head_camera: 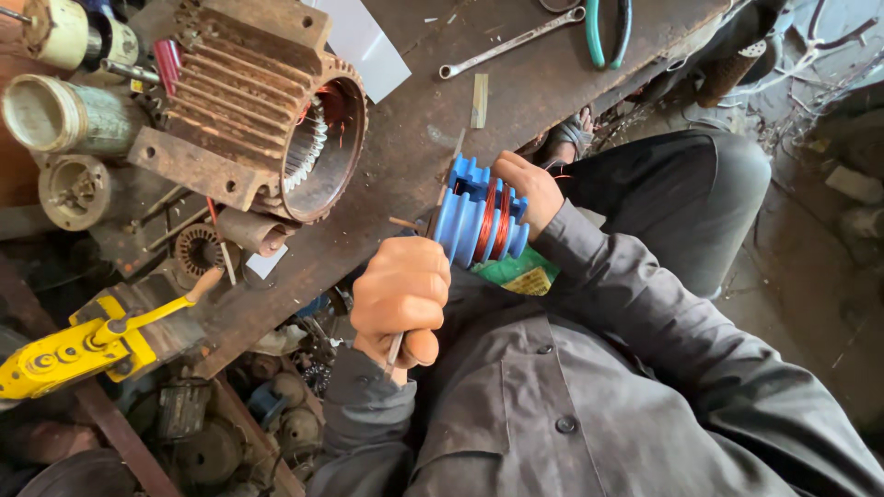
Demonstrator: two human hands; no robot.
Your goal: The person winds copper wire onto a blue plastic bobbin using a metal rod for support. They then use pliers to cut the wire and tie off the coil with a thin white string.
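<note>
My left hand (401, 296) is closed in a fist around a thin metal tool whose end sticks out below the fingers at the wrist side. Its knuckles sit against the left side of a blue plastic stepped winding former (465, 213). Red-brown copper wire (493, 225) is wound in the former's grooves. My right hand (529, 189) grips the former from the right, fingers over its top edge. The former rests at the edge of a rusty metal workbench (516, 87), just above my grey shirt.
A rusty finned motor housing (249, 110) with copper windings lies on the bench to the left. A spanner (511, 41) and green-handled pliers (608, 28) lie at the back. A yellow tool (83, 345) and several old motor parts crowd the lower left. My knee (709, 193) is on the right.
</note>
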